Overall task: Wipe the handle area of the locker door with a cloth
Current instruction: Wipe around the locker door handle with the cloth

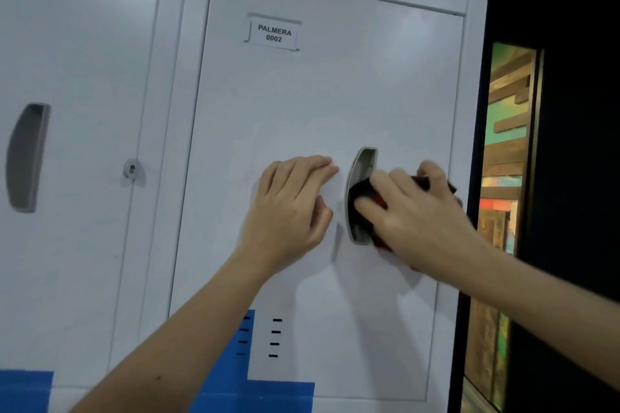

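Cloth (pixel 364 194), dark and crumpled, is pressed into the curved grey recessed handle (pixel 364 161) of the smooth white locker door (pixel 302 104), gripped by the right hand (pixel 416 208). Beside it the left hand (pixel 288 204) rests flat, fingers straight. A label (pixel 273 33) sits above, slim vent slots (pixel 275 338) below.

The only readable writing is on a small white label card (pixel 274 35) on the upper part of the locker door (pixel 302 104), well above the recessed handle (pixel 366 161) and to its left. The card sits in a slim holder (pixel 273 17) with a grey strip along its top edge. It is printed in plain black capitals on two centred lines: "PALMERA" on top and the number "0002" directly beneath. The print is slightly soft but legible.
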